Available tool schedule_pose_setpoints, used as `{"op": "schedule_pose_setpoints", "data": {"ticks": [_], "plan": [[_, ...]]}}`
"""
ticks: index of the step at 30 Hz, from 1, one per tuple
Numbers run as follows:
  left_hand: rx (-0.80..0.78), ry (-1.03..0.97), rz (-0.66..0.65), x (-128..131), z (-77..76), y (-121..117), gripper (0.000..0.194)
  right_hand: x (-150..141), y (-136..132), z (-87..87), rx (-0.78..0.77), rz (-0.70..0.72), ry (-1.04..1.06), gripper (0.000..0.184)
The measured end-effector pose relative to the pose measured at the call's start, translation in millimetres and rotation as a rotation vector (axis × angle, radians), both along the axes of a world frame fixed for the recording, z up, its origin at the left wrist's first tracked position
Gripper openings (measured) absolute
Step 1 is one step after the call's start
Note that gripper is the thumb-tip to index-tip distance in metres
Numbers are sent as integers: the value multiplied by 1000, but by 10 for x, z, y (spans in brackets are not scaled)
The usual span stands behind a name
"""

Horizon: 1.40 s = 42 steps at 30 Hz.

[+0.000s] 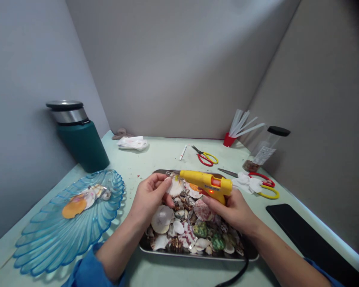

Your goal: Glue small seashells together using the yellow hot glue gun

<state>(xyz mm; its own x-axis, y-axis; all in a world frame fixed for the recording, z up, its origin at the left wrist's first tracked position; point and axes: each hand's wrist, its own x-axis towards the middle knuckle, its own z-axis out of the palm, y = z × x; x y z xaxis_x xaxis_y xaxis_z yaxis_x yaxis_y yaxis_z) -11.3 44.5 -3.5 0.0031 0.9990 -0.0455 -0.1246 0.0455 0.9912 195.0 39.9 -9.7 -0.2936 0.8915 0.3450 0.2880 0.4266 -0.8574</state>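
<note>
My left hand (153, 190) pinches a pale fan-shaped seashell (176, 187) between thumb and fingers above a tray. In my right hand (233, 209) is a yellow hot glue gun (208, 182), its nozzle pointing left at the top of that shell. Whether the nozzle touches the shell I cannot tell. An orange light glows on the gun's side, and a black cord runs down near the tray's right corner. Beneath both hands, the metal tray (197, 257) holds many mixed seashells (185, 235), some white, some striped, some green.
A blue shell-shaped glass dish (86, 239) with several shells stands at left, before a green bottle (83, 145). Two pairs of scissors (208, 157), a red cup of glue sticks (229, 139), a clear jar (265, 149) and a black flat object (305, 235) lie around the right side.
</note>
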Motion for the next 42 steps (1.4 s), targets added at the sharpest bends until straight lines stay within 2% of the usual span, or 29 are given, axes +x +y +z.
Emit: {"op": "schedule_pose_setpoints", "data": {"ticks": [9,15,27,33,42], "plan": [[-22,-14,-28,17,26,-15,29,1,-3,-6,56,1,-51,28],[-4,-6,-41,9,17,-10,24,14,3,-33,103,-5,-119,20],[-3,-14,-22,3,10,-2,27,19,8,-55,87,13,-108,25],[12,1,-11,-2,11,-5,26,6,0,-33,45,34,-64,21],[11,-5,31,1,30,-4,28,6,-2,-8,-63,26,11,25]]}}
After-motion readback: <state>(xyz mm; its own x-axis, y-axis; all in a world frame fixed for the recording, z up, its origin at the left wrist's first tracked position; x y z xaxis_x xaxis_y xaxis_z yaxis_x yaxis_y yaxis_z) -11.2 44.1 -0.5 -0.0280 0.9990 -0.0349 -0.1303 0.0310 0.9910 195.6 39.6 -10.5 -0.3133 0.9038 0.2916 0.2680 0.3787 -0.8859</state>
